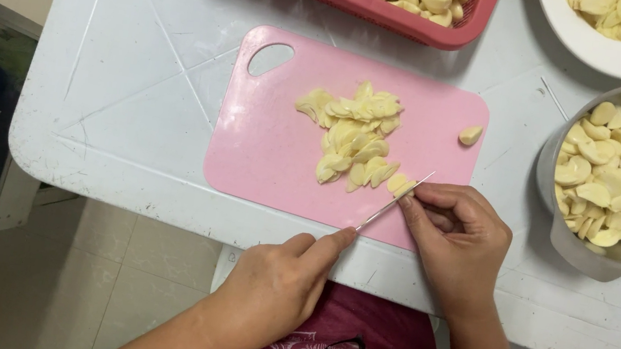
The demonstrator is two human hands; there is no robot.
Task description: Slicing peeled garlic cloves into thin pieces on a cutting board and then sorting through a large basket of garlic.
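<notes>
Left hand (273,284): closed round a knife (395,201) handle, forefinger laid along the blade's back to steady it.
Right hand (458,242): fingers (437,203) curled shut, a garlic clove (399,184) pinned under the tips beside the blade.
Sliced garlic (353,136): heaped mid-board, pushed away from the blade.
Cutting board (273,152): pink, set near the table's (121,72) front edge.
Metal bowl (563,237): at the right edge, filled with garlic.
Red basket (463,33): at the far edge.
</notes>
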